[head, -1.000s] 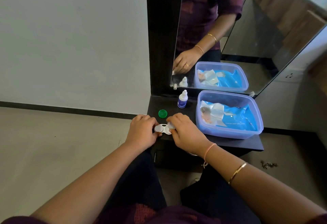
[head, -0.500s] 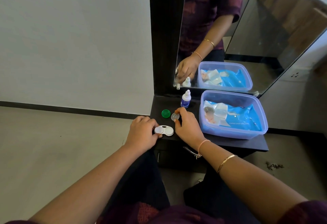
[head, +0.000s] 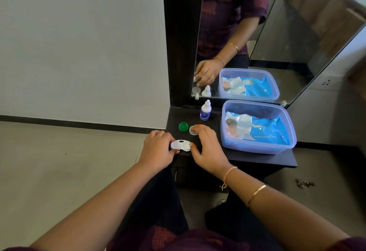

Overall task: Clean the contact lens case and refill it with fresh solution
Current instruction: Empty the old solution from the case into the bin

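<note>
Partly: left hand [head: 158, 147] grip hides case [head: 181, 145] end; right hand [head: 208, 147] overlaps cap [head: 193, 130].

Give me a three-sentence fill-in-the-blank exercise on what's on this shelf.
1. The screw cap lying left of the clear cap is ____ in colour.
2. The left hand grips the ____ near the front edge of the shelf.
3. The blue tub sits to the ____ of the solution bottle.
Missing words: green; lens case; right.

L hand [head: 157, 149] holds case [head: 180, 145], R hand [head: 208, 147] touches cap [head: 193, 131]
</note>
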